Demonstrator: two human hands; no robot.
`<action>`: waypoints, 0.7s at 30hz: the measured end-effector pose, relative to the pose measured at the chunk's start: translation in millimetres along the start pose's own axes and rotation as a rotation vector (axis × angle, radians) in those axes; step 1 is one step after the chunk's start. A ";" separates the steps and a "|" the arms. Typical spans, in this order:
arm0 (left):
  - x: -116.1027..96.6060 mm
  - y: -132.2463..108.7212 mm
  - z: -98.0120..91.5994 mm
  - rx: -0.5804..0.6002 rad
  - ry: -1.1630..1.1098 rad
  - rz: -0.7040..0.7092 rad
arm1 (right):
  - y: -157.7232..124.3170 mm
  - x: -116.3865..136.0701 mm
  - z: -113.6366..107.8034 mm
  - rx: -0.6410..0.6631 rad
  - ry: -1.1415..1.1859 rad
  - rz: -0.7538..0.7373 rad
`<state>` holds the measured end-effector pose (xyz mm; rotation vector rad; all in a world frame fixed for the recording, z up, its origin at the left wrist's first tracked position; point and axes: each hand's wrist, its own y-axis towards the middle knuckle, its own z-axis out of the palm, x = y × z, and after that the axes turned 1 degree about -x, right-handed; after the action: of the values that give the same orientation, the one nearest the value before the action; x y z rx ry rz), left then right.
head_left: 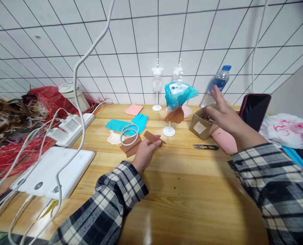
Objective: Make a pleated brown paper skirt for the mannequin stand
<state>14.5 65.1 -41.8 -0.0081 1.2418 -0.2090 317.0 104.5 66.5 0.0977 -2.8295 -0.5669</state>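
My left hand (146, 150) is closed on a folded strip of brown crepe paper (151, 136), pinched between thumb and fingers just above the table. Beside it lie more brown crepe paper (130, 147), two white rings (130, 134) and blue crepe paper (118, 125). My right hand (224, 114) is raised at the small cardboard box (199, 123), its visible fingers apart and nothing seen in them; some fingers are hidden. Between the hands stands a white mini dress form (169, 131) wearing a ruffled blue top (180, 93) and a brown pleated piece (175, 115).
Black thread snips (206, 147) lie before the box. Behind stand another mini dress form (157, 83) and a water bottle (219, 83). A phone (255, 110) leans at right. White cables (76, 78), a power strip (72, 127) and a white charger (56, 170) occupy the left.
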 end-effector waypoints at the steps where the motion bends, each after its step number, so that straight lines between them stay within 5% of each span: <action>1: -0.3 -0.1 0.0 0.002 -0.004 -0.003 | 0.2 -7.2 0.1 0.020 0.016 0.041; 5: -0.8 0.1 -0.1 0.003 -0.024 -0.014 | -7.4 -50.6 8.4 0.096 -0.315 0.118; 10: -0.5 0.6 0.1 -0.007 -0.016 -0.014 | -17.2 -80.2 14.3 0.005 -0.446 0.106; 17: 0.0 0.2 1.9 -0.001 0.002 0.009 | -25.2 -54.6 -14.9 -0.311 -0.383 0.129; 21: -0.6 0.0 2.8 -0.001 -0.003 0.014 | -35.2 -31.5 -10.8 -0.338 -0.416 0.107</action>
<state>16.9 65.0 -40.4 -0.0008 1.2387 -0.1959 350.8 71.7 55.2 -0.2629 -3.0460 -1.1453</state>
